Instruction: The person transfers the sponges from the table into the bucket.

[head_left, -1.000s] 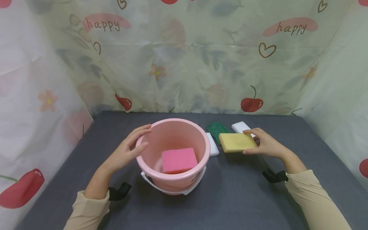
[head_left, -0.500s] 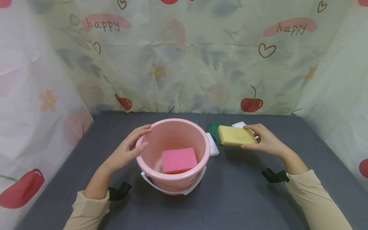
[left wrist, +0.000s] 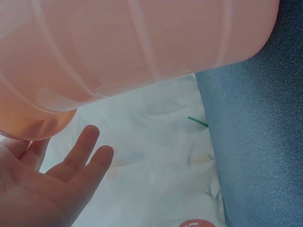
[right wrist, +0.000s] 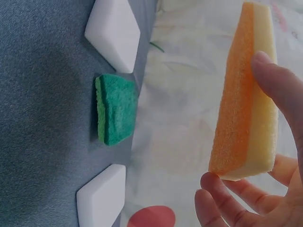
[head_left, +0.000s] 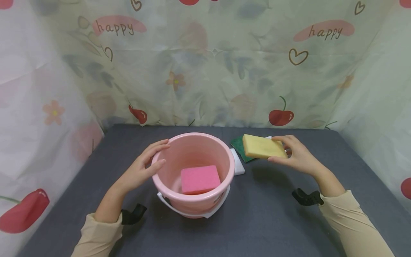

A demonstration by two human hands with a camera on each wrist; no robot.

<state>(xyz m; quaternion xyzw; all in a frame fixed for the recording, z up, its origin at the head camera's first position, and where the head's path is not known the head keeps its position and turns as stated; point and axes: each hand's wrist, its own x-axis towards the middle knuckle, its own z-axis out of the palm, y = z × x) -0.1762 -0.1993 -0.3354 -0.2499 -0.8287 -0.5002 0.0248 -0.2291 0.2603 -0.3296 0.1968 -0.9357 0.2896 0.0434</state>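
Note:
My right hand [head_left: 297, 154] holds a yellow sponge [head_left: 261, 146] by its right end, raised above the table. In the right wrist view the sponge shows an orange layer [right wrist: 232, 104], with the thumb on one side and fingers at the other end. My left hand [head_left: 141, 167] rests at the left rim of a pink bucket [head_left: 192, 200], its thumb and fingers fairly straight. Two left fingers stand apart from the bucket wall in the left wrist view. Inside the bucket lies a pink sponge [head_left: 200, 179].
Right of the bucket lie a green sponge [right wrist: 118, 109] and two white sponge-like blocks [right wrist: 113, 35], all on the dark table [head_left: 263, 221]. In the head view the held sponge partly covers the green one and the far white block. A patterned curtain [head_left: 212, 89] encloses the table's back and sides.
My right hand has lifted the yellow sponge higher and slightly away from me, tilting it. The left hand and the bucket have stayed in place.

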